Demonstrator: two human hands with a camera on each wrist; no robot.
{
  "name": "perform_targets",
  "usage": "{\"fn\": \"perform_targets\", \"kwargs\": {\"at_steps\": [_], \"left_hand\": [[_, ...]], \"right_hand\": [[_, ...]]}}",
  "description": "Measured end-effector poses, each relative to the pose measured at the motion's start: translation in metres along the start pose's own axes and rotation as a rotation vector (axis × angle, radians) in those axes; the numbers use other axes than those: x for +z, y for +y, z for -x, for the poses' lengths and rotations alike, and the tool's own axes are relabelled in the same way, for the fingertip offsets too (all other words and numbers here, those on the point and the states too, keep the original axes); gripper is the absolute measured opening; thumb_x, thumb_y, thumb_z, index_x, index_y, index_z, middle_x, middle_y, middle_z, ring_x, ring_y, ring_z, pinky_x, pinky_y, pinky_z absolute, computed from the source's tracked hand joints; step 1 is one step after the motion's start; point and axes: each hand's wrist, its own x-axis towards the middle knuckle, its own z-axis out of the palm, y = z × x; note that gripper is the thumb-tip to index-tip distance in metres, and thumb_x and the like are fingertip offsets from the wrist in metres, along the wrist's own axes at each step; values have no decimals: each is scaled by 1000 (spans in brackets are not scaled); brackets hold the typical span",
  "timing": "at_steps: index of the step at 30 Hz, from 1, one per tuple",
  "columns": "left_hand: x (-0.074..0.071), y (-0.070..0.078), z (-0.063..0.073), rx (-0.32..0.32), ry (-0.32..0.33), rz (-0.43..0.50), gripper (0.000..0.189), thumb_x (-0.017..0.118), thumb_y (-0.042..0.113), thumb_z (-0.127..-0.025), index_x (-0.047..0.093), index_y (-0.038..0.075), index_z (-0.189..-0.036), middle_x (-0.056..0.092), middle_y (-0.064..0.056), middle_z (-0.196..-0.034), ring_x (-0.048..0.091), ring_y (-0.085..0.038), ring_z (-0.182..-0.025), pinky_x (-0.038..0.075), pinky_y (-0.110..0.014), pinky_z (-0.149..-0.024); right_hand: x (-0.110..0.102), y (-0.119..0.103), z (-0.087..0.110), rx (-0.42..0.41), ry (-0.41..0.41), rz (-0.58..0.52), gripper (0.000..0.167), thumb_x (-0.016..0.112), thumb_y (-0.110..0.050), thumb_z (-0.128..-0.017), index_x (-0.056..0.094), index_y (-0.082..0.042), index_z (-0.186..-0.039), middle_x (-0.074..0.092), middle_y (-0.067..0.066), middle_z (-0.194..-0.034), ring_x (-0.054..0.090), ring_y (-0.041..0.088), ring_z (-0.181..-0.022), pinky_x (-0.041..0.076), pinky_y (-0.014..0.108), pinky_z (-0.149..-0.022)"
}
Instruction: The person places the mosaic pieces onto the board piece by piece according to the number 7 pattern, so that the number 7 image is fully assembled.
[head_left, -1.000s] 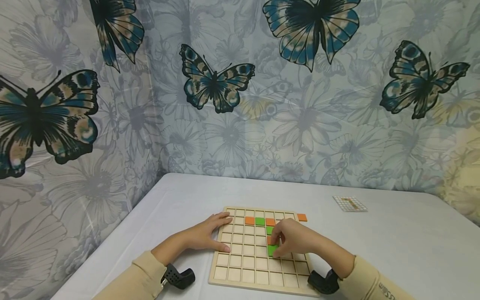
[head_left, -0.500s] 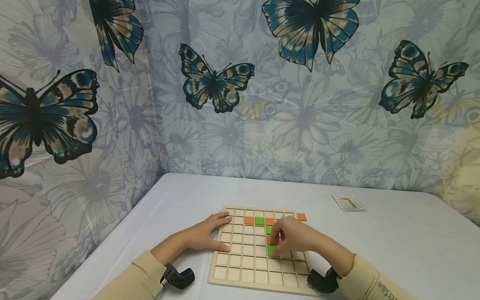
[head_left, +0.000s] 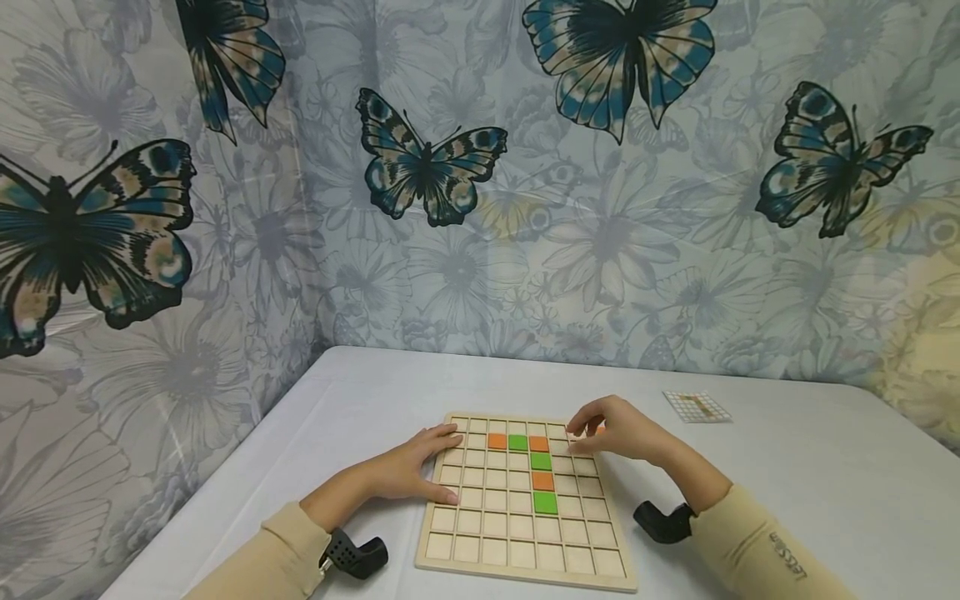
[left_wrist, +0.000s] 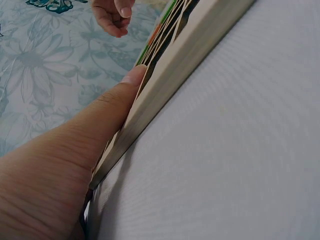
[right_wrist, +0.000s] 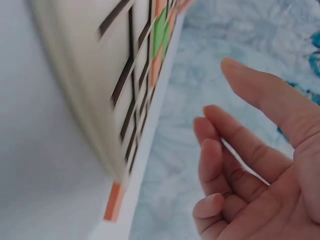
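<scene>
A wooden grid board (head_left: 520, 527) lies on the white table. Orange tiles (head_left: 497, 442) and green tiles (head_left: 545, 502) alternate in its cells, in a short row that turns down into a column. My left hand (head_left: 408, 467) rests on the board's left side with fingers and thumb spread; in the left wrist view the thumb (left_wrist: 107, 107) lies on the frame. Above the board's far right corner hovers my right hand (head_left: 630, 429), holding nothing, its thumb apart from loosely bent fingers. Close to it, a loose orange tile (right_wrist: 113, 202) lies just off that corner, partly hidden by the hand in the head view.
A small card (head_left: 697, 407) printed with a grid and a coloured pattern lies at the back right of the table (head_left: 810, 483). Patterned butterfly cloth (head_left: 600, 275) hangs behind the table and along its left side. Each wrist wears a black device (head_left: 663, 522).
My right hand has left the lowest green tile and moved up and right to the board's far right corner, uncovering the column of tiles. My left hand stays in place.
</scene>
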Motion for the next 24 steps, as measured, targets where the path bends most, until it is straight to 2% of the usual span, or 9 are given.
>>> {"fn": "perform_targets", "kwargs": {"at_steps": [7, 12, 20, 24], "left_hand": [[0, 0, 0, 3, 0, 4, 89, 75, 48, -73, 35, 16, -145, 18, -4, -156, 11, -35, -144, 19, -58, -112], [0, -1, 0, -3, -1, 12, 89, 75, 48, -73, 35, 16, -145, 17, -3, -156, 11, -35, -144, 19, -58, -111], [0, 0, 0, -6, -5, 1, 89, 75, 49, -73, 34, 17, -145, 17, -3, -156, 8, -38, -144, 16, -60, -111], [0, 0, 1, -11, -5, -4, 88, 75, 49, -73, 35, 17, -145, 17, -2, -156, 7, -39, -143, 15, -60, -112]], "right_hand": [[-4, 22, -4, 13, 53, 4, 31, 76, -26, -77, 70, -5, -100, 67, 10, -98, 54, 14, -82, 45, 26, -63], [-7, 36, -4, 31, 98, 22, 31, 74, -23, -79, 69, -5, -104, 67, 9, -102, 55, 15, -86, 45, 28, -68], [-10, 49, -3, 133, 121, -46, 38, 74, -25, -80, 67, -2, -109, 65, 12, -107, 54, 17, -90, 45, 31, -69], [-9, 53, -1, 177, 130, -45, 42, 75, -27, -78, 66, -1, -111, 62, 16, -113, 54, 23, -97, 47, 34, -73]]}}
